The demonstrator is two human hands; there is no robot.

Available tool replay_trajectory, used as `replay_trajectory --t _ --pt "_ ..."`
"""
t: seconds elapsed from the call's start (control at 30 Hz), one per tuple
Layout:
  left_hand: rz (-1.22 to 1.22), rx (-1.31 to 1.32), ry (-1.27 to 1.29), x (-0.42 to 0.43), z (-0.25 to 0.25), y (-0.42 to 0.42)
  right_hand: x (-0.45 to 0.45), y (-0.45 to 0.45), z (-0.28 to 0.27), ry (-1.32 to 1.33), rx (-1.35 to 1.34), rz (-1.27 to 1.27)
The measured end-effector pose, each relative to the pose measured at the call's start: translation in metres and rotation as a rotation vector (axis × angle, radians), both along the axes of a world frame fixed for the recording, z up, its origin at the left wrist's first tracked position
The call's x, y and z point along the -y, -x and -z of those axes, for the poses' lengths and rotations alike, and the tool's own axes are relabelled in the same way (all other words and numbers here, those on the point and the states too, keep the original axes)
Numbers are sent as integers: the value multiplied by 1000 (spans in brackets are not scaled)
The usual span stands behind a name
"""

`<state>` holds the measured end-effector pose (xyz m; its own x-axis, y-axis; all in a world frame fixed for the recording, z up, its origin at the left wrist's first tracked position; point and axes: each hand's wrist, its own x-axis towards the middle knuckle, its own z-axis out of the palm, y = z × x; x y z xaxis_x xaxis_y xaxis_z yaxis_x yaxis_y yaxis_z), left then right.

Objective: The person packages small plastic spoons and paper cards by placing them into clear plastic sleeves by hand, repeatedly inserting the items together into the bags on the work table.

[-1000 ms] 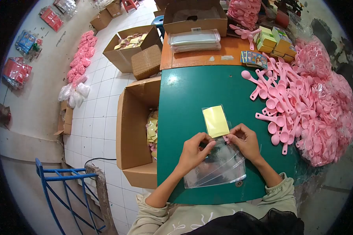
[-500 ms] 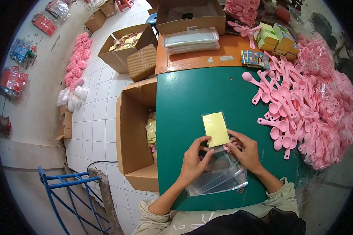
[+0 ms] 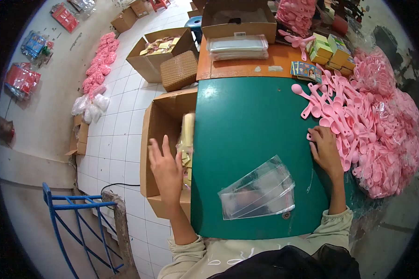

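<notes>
My left hand (image 3: pixel 166 169) is raised over the cardboard box (image 3: pixel 160 104) at the table's left side, fingers spread, holding nothing. A pale yellow packet (image 3: pixel 187 130) stands tilted inside that box, just beyond my fingers, above other yellow-carded packets (image 3: pixel 187 162). At the left edge of the spoon heap, my right hand (image 3: pixel 327 151) has its fingers curled over a pink measuring spoon (image 3: pixel 309 136). Only the handle end of that spoon shows; my hand hides the rest. Fanned clear plastic bags (image 3: pixel 260 193) lie on the green table (image 3: pixel 242 121) between my hands.
A large heap of pink spoons (image 3: pixel 342 109) and bulging bags of spoons (image 3: pixel 381 144) fill the right side. At the back are stacked clear bags (image 3: pixel 237 48), small boxes (image 3: pixel 328 51) and printed cards (image 3: pixel 306 71). A blue metal frame (image 3: pixel 79 207) stands at lower left.
The yellow-carded packet has left my hands; a yellow packet now shows in the box. My left hand moved left and opened. My right hand moved right to the spoons.
</notes>
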<state>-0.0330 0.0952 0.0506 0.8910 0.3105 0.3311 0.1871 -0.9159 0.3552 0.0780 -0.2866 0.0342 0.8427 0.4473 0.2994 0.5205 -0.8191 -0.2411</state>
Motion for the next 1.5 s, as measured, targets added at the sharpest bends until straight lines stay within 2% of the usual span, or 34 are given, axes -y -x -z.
replay_trajectory --t 0.07,0.13,0.17,0.2,0.27,0.5,0.67,0.7,0.77,0.8,0.9,0.93,1.03,1.17,1.27,1.37,1.5 --pt "-70 -59 -211 18 -8 -4 2 -3 11 63 21 6" --pt "174 -185 151 62 -23 -9 -1 -1 13 65 35 -7" --pt "396 -157 136 80 -10 -11 -3 -1 13 69 42 -14" --pt "503 -247 230 105 -9 -12 -3 -1 14 67 40 -5" --pt "623 -318 122 138 7 -11 -3 1 14 77 -13 1" --pt "719 -171 505 131 36 -27 5 3 9 252 84 177" --pt "717 -123 718 125 37 -33 3 7 6 181 80 153" --pt "673 -189 752 126 34 -33 0 8 2 163 88 151" --pt "579 -318 814 126 26 -34 -8 12 -13 35 162 155" --pt "586 -294 798 126 29 -33 -12 14 -20 -30 200 156" --pt "607 -265 774 126 36 -32 -19 31 -29 -699 37 164" --pt "614 -286 785 126 34 -32 -21 32 -26 -784 42 113" --pt "681 -217 757 126 36 -34 -31 39 -17 -781 -150 9" --pt "701 -149 739 122 30 -37 -37 37 -13 -606 -93 -40" --pt "585 -281 1317 121 33 -39 -34 35 -11 -572 -20 -22" --pt "549 -412 1458 117 27 -40 -34 38 -7 -830 -156 142" --pt "553 -449 1460 119 30 -39 -38 41 -9 -1078 -181 151"
